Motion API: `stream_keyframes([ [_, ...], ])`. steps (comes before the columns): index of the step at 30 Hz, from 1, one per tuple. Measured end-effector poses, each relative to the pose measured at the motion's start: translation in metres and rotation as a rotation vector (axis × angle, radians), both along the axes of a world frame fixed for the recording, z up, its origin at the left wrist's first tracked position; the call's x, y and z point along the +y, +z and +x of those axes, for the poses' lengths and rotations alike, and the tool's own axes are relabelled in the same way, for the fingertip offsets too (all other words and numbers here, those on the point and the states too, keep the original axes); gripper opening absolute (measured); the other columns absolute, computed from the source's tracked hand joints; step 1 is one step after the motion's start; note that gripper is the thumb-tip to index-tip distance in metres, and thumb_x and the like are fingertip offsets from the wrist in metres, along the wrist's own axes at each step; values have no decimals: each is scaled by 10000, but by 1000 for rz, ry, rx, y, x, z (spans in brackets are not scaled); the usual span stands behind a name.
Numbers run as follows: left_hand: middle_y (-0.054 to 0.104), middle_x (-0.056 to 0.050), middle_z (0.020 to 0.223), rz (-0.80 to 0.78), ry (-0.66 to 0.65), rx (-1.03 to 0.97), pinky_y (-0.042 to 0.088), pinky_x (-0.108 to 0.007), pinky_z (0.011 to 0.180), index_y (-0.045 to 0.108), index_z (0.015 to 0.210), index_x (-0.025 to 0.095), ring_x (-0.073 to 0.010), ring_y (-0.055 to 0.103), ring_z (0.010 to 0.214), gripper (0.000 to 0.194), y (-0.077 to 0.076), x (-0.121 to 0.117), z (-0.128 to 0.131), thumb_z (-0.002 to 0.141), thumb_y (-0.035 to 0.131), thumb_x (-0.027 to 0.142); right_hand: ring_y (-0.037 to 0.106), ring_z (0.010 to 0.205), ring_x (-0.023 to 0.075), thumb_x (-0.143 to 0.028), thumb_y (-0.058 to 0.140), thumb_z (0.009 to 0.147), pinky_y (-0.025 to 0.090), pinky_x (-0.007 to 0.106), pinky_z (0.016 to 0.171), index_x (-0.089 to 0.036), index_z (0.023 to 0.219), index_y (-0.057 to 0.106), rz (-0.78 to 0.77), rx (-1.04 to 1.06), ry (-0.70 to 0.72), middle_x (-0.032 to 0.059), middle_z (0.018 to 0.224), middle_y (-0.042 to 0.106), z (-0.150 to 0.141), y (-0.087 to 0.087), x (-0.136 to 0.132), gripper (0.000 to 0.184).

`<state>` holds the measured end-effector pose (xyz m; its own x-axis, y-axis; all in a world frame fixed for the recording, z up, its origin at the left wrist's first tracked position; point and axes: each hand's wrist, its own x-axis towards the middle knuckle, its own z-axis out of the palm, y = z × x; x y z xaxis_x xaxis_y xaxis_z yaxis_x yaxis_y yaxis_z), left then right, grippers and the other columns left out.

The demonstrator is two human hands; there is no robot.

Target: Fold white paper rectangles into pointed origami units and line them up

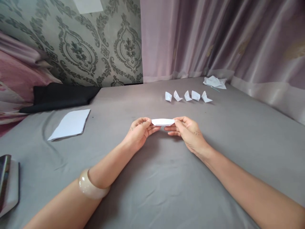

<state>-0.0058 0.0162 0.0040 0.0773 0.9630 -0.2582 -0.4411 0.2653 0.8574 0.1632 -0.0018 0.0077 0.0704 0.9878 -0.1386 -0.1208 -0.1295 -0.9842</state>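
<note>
A small folded white paper point(163, 122) with slanted ends is held level above the grey cloth, in the middle of the head view. My left hand point(140, 131) pinches its left end between thumb and fingers. On the opposite end, my right hand point(188, 131) is closed with the thumb on top and the lower fingers stretched underneath. The paper's underside is hidden from me. Beyond my hands, several small folded paper pieces point(195, 96) stand in a row on the cloth.
At the left lies a stack of white paper sheets point(71, 124), with a black cloth point(64, 95) behind it. A loose pile of white paper point(214, 82) rests at the back right by the curtain point(186, 41). A dark-edged object point(9, 184) sits at the near left edge.
</note>
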Motion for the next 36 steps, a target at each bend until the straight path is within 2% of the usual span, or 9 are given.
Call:
stream_keyframes([
  [3, 625, -57, 721, -29, -33, 1, 551, -409, 881, 492, 758, 135, -171, 690, 751, 127, 1, -1, -1, 849, 565, 86, 726, 755, 189, -205, 567, 849, 599, 281, 631, -173, 884, 539, -10, -21, 7, 79, 845, 720, 0, -3, 0, 55],
  [8, 664, -92, 841, 13, -62, 46, 535, -402, 909, 521, 845, 121, -174, 695, 786, 114, 1, -7, 2, 828, 634, 118, 722, 738, 184, -198, 574, 832, 607, 293, 642, -168, 862, 550, -36, -59, -5, 72, 799, 713, -1, -5, -1, 49],
  [11, 685, -109, 890, 12, -134, 52, 540, -380, 893, 568, 891, 101, -185, 696, 816, 168, 0, -9, 3, 790, 696, 140, 719, 732, 178, -219, 582, 831, 607, 295, 647, -175, 855, 554, 1, -73, 17, 57, 780, 709, -2, -6, -2, 57],
  [14, 692, -89, 886, 6, -134, 18, 554, -355, 859, 604, 880, 99, -175, 690, 825, 159, -1, -8, 1, 769, 713, 130, 714, 741, 173, -272, 605, 831, 601, 298, 663, -181, 866, 563, 85, -98, 38, 45, 789, 707, -1, -5, -3, 106],
  [17, 696, -61, 892, 65, -108, -12, 552, -343, 859, 623, 885, 115, -165, 682, 855, 172, 0, -8, -1, 752, 729, 138, 708, 766, 170, -338, 634, 823, 584, 305, 698, -182, 895, 583, 135, -65, 64, 41, 812, 708, 1, 0, -3, 179],
  [22, 702, -27, 833, 207, -143, 17, 526, -357, 912, 646, 921, 147, -152, 667, 878, 192, 4, -10, -1, 764, 731, 218, 663, 844, 152, -419, 693, 775, 544, 283, 734, -192, 1019, 679, 50, 56, 223, 57, 989, 700, 8, 7, -1, 334],
  [27, 699, -53, 979, 253, -173, 35, 517, -378, 923, 658, 930, 157, -183, 651, 972, 188, 4, -11, 0, 801, 695, 287, 616, 820, 132, -464, 673, 777, 516, 262, 716, -190, 870, 747, 47, 92, 230, 52, 973, 688, 10, 5, 0, 299],
  [31, 704, -59, 951, 196, -146, 15, 517, -387, 922, 660, 890, 140, -186, 669, 933, 156, 4, -10, 0, 788, 701, 251, 619, 847, 150, -445, 693, 762, 509, 262, 715, -170, 795, 752, 37, 121, 213, 66, 944, 687, 9, 4, 0, 283],
  [36, 725, -85, 914, 147, -176, -6, 525, -399, 919, 670, 879, 117, -202, 695, 892, 116, 9, -11, -3, 805, 676, 206, 630, 757, 129, -389, 709, 769, 529, 249, 726, -148, 763, 748, 2, 175, 232, 53, 797, 680, 11, 5, 1, 244],
])
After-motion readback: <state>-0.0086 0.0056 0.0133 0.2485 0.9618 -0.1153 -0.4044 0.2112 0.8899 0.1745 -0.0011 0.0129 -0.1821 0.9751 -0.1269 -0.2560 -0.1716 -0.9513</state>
